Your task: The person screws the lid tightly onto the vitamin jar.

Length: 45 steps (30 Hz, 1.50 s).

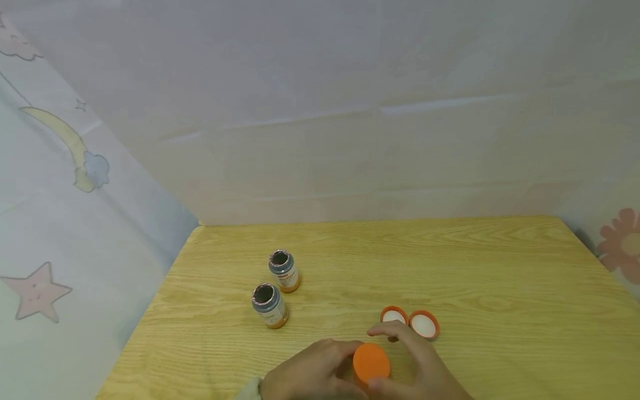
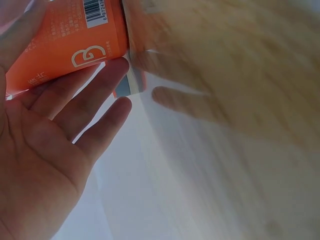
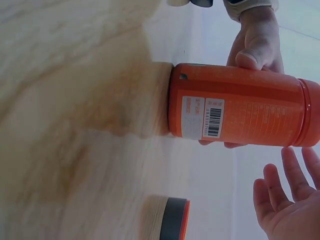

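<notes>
An orange bottle with an orange lid stands upright on the table near the front edge. My left hand grips its body from the left, thumb on one side and fingers on the other; the right wrist view shows the bottle with a barcode label. My right hand is at the lid from the right, its thumb by the near rim and its index finger spread away. In the right wrist view the fingers of the right hand are loosely bent beside the lid. Whether they touch it, I cannot tell.
Two uncapped jars, a nearer one and a farther one, stand at the left with torn seals round their mouths. Just beyond my right hand, two orange-rimmed lids lie with white insides up. A pale wall closes the back.
</notes>
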Each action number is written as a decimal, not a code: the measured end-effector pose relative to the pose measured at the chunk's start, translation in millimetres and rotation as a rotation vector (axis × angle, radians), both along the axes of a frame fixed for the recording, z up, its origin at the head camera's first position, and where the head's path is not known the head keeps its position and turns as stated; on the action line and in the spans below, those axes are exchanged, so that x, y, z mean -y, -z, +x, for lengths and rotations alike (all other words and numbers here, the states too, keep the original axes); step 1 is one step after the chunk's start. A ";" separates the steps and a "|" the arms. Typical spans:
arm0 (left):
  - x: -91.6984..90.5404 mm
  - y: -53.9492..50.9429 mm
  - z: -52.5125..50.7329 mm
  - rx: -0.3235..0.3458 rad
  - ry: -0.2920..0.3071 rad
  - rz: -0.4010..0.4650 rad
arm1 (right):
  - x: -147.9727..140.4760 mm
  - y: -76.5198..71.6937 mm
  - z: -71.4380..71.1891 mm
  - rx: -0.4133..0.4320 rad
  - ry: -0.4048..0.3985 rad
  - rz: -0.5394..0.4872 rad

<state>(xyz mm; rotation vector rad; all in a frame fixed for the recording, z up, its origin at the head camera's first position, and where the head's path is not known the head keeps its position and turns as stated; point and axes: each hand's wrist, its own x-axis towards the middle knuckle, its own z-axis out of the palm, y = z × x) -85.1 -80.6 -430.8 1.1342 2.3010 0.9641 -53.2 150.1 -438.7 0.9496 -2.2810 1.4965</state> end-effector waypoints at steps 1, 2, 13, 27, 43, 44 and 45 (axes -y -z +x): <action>-0.1 0.0 0.0 0.003 -0.002 0.008 | -1.1 -1.1 -0.1 0.016 0.011 0.012; -0.1 0.1 0.0 0.003 -0.006 0.014 | -2.1 -2.0 -0.3 0.018 0.020 0.020; -2.2 0.4 -11.3 -0.095 -0.139 0.003 | -17.8 -8.0 -8.6 0.035 0.087 0.038; -11.0 -4.7 -37.1 -0.050 -0.327 0.045 | -41.1 -7.2 -23.7 0.105 0.190 0.088; -21.9 -4.1 -66.6 -0.048 -0.476 0.034 | -63.8 6.5 -39.2 0.043 0.278 0.154; -23.0 -3.4 -68.8 -0.046 -0.486 0.035 | -65.2 7.1 -39.9 0.043 0.278 0.155; -23.9 -3.1 -70.8 -0.048 -0.496 0.037 | -66.6 7.7 -40.5 0.047 0.279 0.159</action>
